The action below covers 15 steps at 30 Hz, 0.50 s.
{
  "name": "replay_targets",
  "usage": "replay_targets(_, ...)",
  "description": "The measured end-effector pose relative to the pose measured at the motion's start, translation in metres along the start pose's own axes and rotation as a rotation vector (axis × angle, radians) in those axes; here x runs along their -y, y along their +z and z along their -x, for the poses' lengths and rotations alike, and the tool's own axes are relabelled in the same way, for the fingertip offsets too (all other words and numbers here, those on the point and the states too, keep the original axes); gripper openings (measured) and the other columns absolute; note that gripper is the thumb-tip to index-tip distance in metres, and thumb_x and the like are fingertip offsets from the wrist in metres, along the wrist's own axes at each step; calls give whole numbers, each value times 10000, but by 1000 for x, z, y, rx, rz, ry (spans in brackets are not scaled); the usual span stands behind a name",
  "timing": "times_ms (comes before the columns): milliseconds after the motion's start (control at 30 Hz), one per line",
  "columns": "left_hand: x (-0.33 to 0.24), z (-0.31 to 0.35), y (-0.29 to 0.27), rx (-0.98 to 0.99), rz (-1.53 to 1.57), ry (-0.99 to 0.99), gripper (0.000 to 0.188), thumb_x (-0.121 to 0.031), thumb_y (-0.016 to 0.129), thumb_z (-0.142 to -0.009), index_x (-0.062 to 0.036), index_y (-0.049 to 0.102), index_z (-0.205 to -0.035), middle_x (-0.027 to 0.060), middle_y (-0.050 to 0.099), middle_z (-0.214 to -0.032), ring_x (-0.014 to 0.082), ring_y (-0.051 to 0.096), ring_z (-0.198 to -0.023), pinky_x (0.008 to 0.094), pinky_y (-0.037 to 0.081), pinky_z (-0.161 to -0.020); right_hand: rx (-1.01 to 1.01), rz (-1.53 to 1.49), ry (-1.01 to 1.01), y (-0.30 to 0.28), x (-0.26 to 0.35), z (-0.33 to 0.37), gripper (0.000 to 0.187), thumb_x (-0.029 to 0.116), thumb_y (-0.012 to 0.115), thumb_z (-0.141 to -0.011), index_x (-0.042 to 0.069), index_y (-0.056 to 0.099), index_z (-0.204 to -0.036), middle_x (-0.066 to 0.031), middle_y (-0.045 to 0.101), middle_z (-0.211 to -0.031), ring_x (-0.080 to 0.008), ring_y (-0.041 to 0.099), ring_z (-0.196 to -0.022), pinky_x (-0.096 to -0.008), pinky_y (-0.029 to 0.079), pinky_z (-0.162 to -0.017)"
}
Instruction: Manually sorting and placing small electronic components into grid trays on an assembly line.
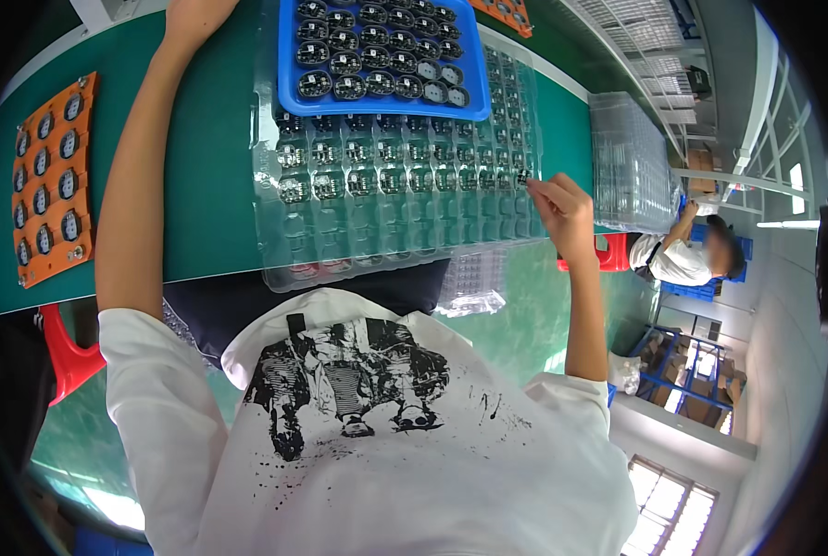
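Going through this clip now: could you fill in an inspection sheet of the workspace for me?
Surface: green tabletop.
Job's things: clear pocketed tray with small parts in several rows; blue tray of round parts overlapping its far side.
Clutter: orange plate holding round pieces, left; stack of clear trays, right.
Hands: right hand pinches a small dark part at the clear tray's right edge; left hand at the top edge, fingers cut off.
Cables: nothing seen.
Surroundings: red stool, blue rack, another person.

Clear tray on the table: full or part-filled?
Part-filled: the clear tray holds small parts in its middle rows, but rows lower in the picture look empty.
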State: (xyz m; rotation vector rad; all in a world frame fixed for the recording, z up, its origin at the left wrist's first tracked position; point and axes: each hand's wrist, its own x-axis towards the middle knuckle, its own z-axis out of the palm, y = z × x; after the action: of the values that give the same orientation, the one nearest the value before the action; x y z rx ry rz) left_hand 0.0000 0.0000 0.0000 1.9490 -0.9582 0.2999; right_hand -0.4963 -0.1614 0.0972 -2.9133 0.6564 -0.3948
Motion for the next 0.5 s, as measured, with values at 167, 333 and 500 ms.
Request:
replay_targets(167, -12, -3, 11, 13, 48, -17, 167, -180, 573, -868, -47, 675, -869, 194, 679, -847, 380, 663, -831, 456, 513, -724, 17, 36, -1, 8, -7, 14, 176, -64, 731, -776, 30, 741, -925, -69, 542, -687, -153, 523, -543, -286, 406, -491)
replay_targets(333, 59, -11, 12, 116, -36, 46, 238, -265, 542, -961, -81, 664, -1048, 104, 676, -840, 229, 660, -763, 345, 505, -713, 36, 42, -61, 11, 0, -1, 165, -23, 733, -760, 45, 725, -910, -74, 578, -714, -211, 576, -571, -328, 449, -508)
replay_targets(500, 38, -6, 13, 102, -78, 3, 222, -244, 543, -956, -80, 661, -1047, 108, 666, -831, 247, 656, -760, 343, 503, -704, 1, -83, 5, -13, 9, -12, 110, -50, 701, -801, -1, 695, -899, -83, 567, -695, -165, 551, -559, -289, 423, -503)
